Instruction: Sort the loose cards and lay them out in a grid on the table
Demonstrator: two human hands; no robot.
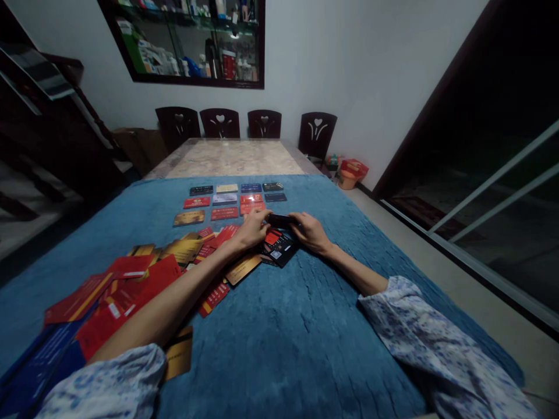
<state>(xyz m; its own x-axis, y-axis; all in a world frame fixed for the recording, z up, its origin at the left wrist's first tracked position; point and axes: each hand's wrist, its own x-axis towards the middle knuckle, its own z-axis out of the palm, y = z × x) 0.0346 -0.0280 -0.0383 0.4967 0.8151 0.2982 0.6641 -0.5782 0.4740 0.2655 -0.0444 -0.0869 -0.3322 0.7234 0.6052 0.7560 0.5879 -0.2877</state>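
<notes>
My left hand (251,230) and my right hand (309,231) both pinch a dark card (280,220), held flat between them just above the blue cloth (279,337). Beyond the hands, several cards (225,199) lie in neat rows, red, gold, blue and black. Under and beside my wrists sits a small stack of black cards (282,247). A loose heap of red and gold cards (131,282) spreads along my left forearm.
The blue cloth covers the near part of a long marble-topped table (231,157). Several dark chairs (219,123) stand at its far end. A glass cabinet (192,41) hangs on the wall. Red bags (353,173) sit on the floor at right.
</notes>
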